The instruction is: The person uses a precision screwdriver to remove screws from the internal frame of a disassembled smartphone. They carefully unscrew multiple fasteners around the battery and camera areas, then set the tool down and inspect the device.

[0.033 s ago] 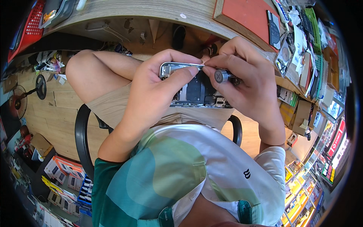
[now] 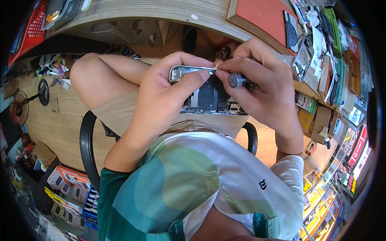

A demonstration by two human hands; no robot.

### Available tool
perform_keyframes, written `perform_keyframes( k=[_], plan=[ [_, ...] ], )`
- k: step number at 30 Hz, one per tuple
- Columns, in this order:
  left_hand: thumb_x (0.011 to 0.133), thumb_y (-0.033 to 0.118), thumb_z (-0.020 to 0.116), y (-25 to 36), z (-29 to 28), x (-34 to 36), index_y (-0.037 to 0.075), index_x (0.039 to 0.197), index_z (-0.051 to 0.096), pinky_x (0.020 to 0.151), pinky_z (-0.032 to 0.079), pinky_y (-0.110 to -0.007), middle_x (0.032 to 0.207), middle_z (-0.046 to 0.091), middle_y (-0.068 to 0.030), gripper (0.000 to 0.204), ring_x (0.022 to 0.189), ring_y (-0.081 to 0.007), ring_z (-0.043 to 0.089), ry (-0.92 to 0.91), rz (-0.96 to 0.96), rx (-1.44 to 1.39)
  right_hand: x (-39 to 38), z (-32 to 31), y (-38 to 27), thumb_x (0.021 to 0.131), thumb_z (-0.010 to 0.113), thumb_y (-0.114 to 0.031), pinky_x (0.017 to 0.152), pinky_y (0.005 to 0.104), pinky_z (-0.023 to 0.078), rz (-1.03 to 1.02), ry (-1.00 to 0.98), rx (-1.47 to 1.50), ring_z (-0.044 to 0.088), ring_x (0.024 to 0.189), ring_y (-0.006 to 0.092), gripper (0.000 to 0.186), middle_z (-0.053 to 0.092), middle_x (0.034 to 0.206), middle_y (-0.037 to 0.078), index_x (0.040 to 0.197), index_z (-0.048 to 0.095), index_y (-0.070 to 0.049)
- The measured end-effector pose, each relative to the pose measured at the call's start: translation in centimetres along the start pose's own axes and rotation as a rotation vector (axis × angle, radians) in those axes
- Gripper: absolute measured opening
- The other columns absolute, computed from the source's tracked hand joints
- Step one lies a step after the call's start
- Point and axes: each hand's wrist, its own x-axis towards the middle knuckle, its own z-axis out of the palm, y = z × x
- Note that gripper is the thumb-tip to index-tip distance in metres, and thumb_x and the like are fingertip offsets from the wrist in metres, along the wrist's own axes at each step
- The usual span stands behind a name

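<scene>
Cluttered with parts and tools, a wooden worktop (image 2: pixel 169 10) curves across the top of the view, a red mat (image 2: pixel 257 14) on it, but the work happens lower, over the seated person's lap. The left hand (image 2: pixel 163 94) wraps its fingers around an opened smartphone (image 2: pixel 209 94), thumb pressed along the upper frame edge, apparently to keep it steady and tilted toward the eyes. The right hand (image 2: pixel 261 90) pinches a small screwdriver (image 2: pixel 235 80), fingers closed narrowly on its handle, tip at the phone's top corner.

A curved wooden desk (image 2: pixel 161 10) stands over pale wood flooring (image 2: pixel 48 120), with a black fan (image 2: pixel 42 92) nearby.
</scene>
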Motion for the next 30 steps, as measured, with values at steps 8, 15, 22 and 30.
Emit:
perform_keyframes(
  k=[8, 15, 22, 30],
  plan=[
    [0.099, -0.001, 0.067, 0.4, 0.0, 0.3, -0.005, 0.118, 0.068, 0.085, 0.059, -0.027, 0.108, 0.076, -0.0108, 0.019, 0.095, -0.0118, 0.072, 0.000, 0.032, 0.005, 0.4, -0.4, -0.4, 0.075, 0.082, 0.001, 0.065, 0.0322, 0.053, -0.016, 0.003, -0.058, 0.064, 0.073, 0.0233, 0.022, 0.062, 0.086, 0.010, 0.096, 0.075, 0.001],
    [0.098, -0.003, 0.067, 0.6, 0.1, 0.3, -0.005, 0.118, 0.068, 0.087, 0.059, -0.028, 0.109, 0.075, -0.0110, 0.020, 0.097, -0.0127, 0.072, -0.005, 0.029, 0.016, 0.3, -0.3, -1.2, 0.074, 0.082, 0.000, 0.064, 0.0336, 0.053, 0.003, 0.034, -0.104, 0.064, 0.072, 0.0249, 0.020, 0.060, 0.085, 0.010, 0.093, 0.073, 0.000],
    [0.098, -0.004, 0.066, 0.3, 0.2, 0.3, -0.005, 0.118, 0.067, 0.089, 0.059, -0.028, 0.112, 0.075, -0.0115, 0.021, 0.099, -0.0135, 0.072, -0.016, 0.061, -0.012, 0.2, -0.3, -1.5, 0.074, 0.081, 0.000, 0.064, 0.0332, 0.052, 0.038, 0.042, -0.114, 0.063, 0.071, 0.0243, 0.019, 0.059, 0.084, 0.010, 0.091, 0.072, 0.001],
    [0.098, -0.004, 0.067, 0.2, 0.4, 0.2, -0.005, 0.118, 0.068, 0.089, 0.058, -0.028, 0.113, 0.075, -0.0117, 0.020, 0.100, -0.0135, 0.072, -0.009, 0.079, -0.024, 0.2, -0.4, -1.4, 0.074, 0.080, -0.001, 0.063, 0.0330, 0.051, 0.027, 0.052, -0.108, 0.061, 0.070, 0.0236, 0.019, 0.058, 0.083, 0.009, 0.091, 0.072, 0.001]
  ],
)
